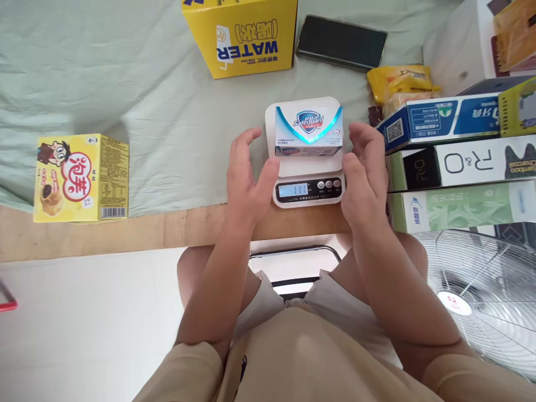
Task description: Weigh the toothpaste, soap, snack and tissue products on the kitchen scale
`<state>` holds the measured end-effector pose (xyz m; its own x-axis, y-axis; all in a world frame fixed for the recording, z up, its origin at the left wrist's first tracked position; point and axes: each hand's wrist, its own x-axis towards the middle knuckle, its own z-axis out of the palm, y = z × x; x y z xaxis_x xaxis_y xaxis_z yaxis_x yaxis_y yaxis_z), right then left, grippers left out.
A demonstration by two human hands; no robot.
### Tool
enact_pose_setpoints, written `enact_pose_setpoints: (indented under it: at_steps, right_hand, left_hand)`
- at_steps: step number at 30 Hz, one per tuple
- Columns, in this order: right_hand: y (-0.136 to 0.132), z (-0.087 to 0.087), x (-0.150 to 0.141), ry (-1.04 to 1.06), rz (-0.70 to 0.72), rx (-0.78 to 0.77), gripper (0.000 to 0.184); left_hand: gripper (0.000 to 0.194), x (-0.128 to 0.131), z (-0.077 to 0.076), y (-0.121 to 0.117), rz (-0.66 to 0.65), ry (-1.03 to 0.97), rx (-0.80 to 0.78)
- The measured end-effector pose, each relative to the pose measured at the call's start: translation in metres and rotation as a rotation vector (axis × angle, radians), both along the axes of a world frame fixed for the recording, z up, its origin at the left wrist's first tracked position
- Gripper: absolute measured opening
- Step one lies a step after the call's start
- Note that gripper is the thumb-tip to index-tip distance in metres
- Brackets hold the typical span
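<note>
Blue-and-white Safeguard box [309, 129] on white scale [310, 166]

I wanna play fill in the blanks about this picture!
The Safeguard box sits on a white ____, between the left hand and the right hand.
The big blue English word on the top yellow box is ____.
In the picture, the phone lies on the ____ side of that box.
The wire cage at lower right belongs to a ____.
Answers: scale; WATER; right; fan.

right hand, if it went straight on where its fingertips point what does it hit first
Likely the Safeguard box on the scale; how high the right hand sits is unclear.
</note>
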<state>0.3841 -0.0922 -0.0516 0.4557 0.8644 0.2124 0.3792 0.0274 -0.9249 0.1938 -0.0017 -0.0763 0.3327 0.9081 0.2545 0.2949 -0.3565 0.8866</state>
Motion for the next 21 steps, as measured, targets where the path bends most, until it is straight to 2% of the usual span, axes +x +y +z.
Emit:
enact_pose_setpoints:
  at_steps: [4, 8, 14, 21]
  right_hand:
    - [0.003, 0.002, 0.001, -0.025, -0.038, -0.048, 0.043]
    - [0.006, 0.002, 0.002, 0.028, -0.020, -0.111, 0.049]
    - [0.008, -0.005, 0.000, 0.047, -0.028, -0.114, 0.048]
    - [0.008, -0.007, 0.002, 0.062, 0.007, -0.111, 0.049]
  left_hand:
    - [0.076, 0.008, -0.005, 0.008, 0.004, 0.068, 0.043]
    - [0.078, 0.009, -0.007, 0.010, 0.035, 0.140, 0.054]
    - [0.080, 0.006, -0.013, 0.012, 0.087, 0.102, 0.070]
    - [0.082, 0.002, -0.009, 0.013, 0.057, 0.114, 0.056]
